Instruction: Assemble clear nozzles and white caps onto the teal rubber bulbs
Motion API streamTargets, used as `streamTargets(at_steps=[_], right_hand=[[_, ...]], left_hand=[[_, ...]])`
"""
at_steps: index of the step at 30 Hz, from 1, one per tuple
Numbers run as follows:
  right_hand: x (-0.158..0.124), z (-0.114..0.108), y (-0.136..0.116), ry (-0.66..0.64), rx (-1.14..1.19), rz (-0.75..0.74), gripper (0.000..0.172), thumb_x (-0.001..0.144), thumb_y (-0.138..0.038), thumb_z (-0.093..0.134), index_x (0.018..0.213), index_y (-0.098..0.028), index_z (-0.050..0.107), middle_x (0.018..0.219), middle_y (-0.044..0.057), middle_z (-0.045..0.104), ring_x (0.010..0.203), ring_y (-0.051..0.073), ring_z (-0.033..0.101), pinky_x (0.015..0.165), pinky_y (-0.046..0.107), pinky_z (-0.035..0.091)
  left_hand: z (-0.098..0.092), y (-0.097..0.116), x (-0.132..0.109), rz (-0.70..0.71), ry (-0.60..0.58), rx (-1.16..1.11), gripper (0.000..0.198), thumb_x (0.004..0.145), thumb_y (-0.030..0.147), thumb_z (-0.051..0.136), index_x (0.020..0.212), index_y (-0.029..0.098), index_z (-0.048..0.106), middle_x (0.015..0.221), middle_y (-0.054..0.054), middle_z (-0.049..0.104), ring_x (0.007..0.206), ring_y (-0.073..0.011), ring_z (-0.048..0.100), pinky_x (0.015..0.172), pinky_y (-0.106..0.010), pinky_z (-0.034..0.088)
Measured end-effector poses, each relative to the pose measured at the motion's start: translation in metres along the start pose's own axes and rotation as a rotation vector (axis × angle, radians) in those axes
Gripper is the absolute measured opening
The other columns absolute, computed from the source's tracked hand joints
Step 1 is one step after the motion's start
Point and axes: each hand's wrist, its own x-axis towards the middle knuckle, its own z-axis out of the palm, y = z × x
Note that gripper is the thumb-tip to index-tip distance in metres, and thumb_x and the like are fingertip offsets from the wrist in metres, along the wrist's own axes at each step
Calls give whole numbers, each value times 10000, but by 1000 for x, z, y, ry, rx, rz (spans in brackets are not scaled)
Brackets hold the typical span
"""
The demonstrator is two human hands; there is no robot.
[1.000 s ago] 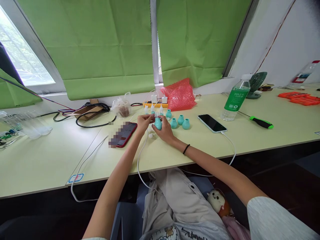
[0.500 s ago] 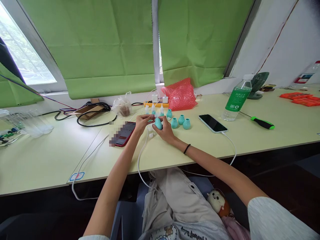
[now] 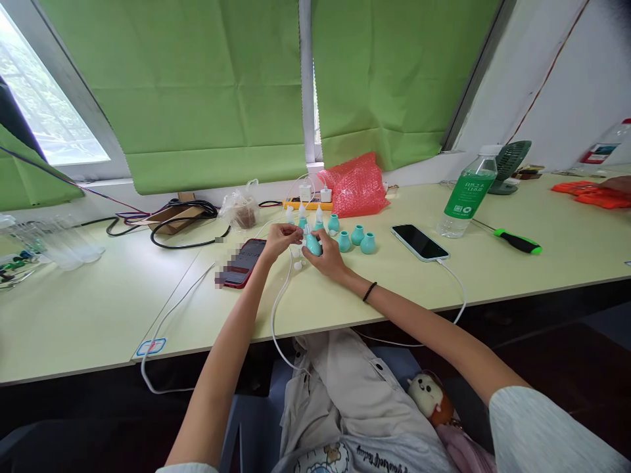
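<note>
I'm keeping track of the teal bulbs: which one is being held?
The teal bulb in the right hand, just left of the four open-necked bulbs; it alone is gripped, while those stand upright on the table.

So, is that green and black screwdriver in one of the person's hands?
No, the screwdriver lies on the table, while the right hand's fingers hold a teal bulb.
</note>
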Motion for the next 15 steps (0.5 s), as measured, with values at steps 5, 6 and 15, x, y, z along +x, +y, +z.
streamTargets(at_steps=[5,6,15], right_hand=[[1,0,-3,20,-88,-26,249,707,-277,499,928,-187,430,899,63,545,850,193,531,684,308,451],[2,0,-3,24,-109,-30,248,705,-274,499,928,-183,442,897,68,542,851,200,529,667,308,451],[8,-4,-3,105,-226,-20,292,741,-307,467,992,-162,438,925,99,521,826,218,532,548,293,441]], left_hand=[[3,0,0,22,11,19,120,565,208,638,574,94,601,498,5,535,495,-87,508,535,-257,506],[4,-1,0,29,21,23,107,568,198,624,566,95,594,501,8,531,492,-81,503,530,-249,504],[11,-4,2,71,186,97,142,636,221,510,569,103,552,521,5,537,503,-81,528,555,-245,502]])
